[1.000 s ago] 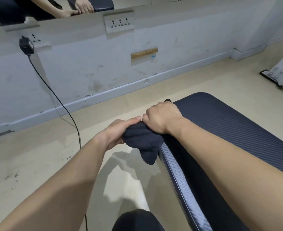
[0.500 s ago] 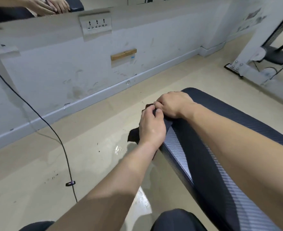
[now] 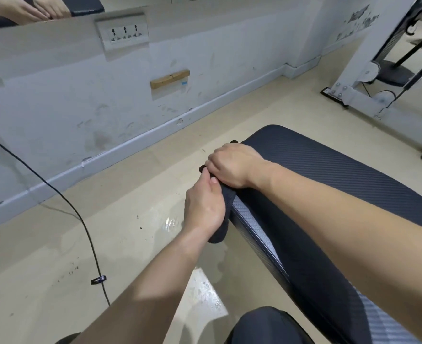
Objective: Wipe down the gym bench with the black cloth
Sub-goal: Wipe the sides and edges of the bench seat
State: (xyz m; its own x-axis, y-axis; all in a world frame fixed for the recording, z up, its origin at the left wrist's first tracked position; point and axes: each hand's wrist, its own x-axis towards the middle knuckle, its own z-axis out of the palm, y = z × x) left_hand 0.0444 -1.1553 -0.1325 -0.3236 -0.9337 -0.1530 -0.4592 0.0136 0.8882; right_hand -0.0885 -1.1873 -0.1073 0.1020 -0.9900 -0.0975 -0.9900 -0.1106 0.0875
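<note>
The gym bench (image 3: 329, 170) has a dark ribbed pad and runs from the lower right toward the middle. The black cloth (image 3: 226, 209) is draped over the pad's left edge, hanging down its side. My right hand (image 3: 232, 167) grips the cloth's upper part on the edge near the pad's far corner, fingers curled over it. My left hand (image 3: 203, 207) holds the hanging part against the side of the pad, thumb on top. Most of the cloth is hidden under both hands.
A white wall with a socket strip (image 3: 124, 33) and a mirror above it stands to the left. A black cable (image 3: 80, 219) trails across the beige floor. A white machine frame (image 3: 358, 93) stands at the far right. My knee (image 3: 262, 326) is at the bottom.
My left hand has come over from the left onto the hanging cloth at the pad's side. My right hand has stayed on the edge. The view has swung to the right.
</note>
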